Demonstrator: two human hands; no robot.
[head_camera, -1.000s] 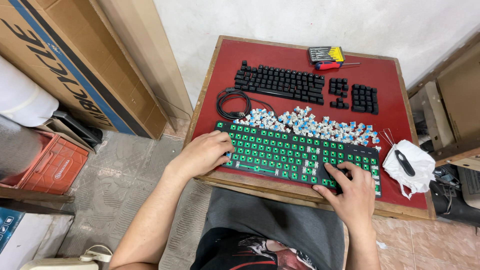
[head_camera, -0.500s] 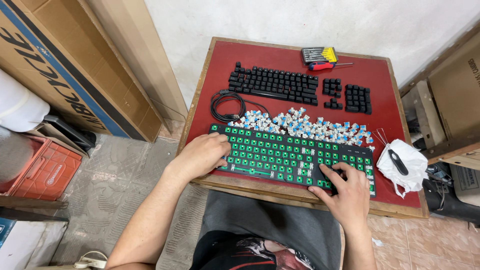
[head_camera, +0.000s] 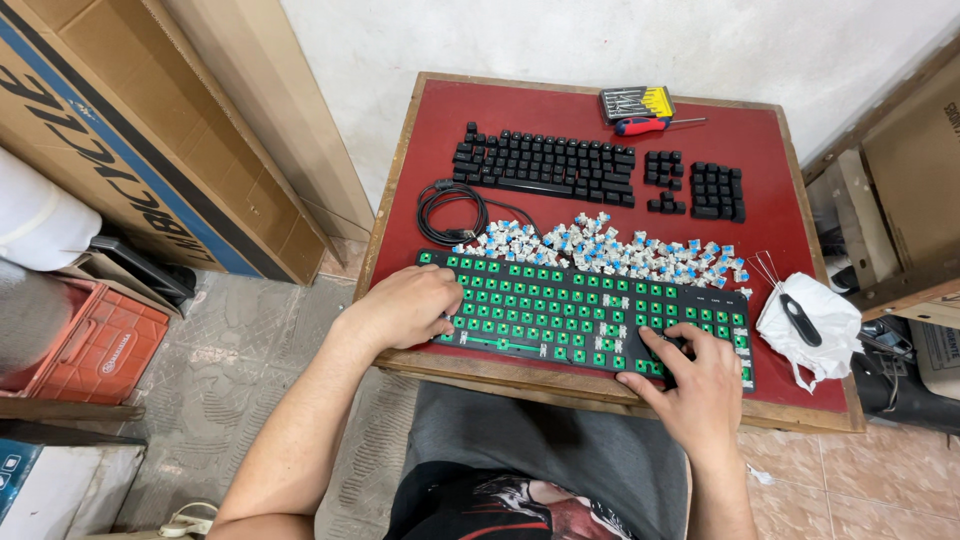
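Observation:
A stripped keyboard with a green board and no keycaps lies along the near edge of a small red table. My left hand rests curled on the keyboard's left end, holding it down. My right hand sits at the right end, fingers pressing on a dark patch of the board; whether it holds a small tool is not visible. Just behind the keyboard lies a row of several loose blue and white switches.
Black keycaps are laid out in keyboard order at the back, with smaller groups to the right. A coiled black cable, a screwdriver set, a red-handled screwdriver and a white cloth with a black puller are also on the table. Cardboard boxes stand left.
The view has shifted a little. Both hands stay on the keyboard's ends; the right hand's fingers have moved slightly over the lower right corner.

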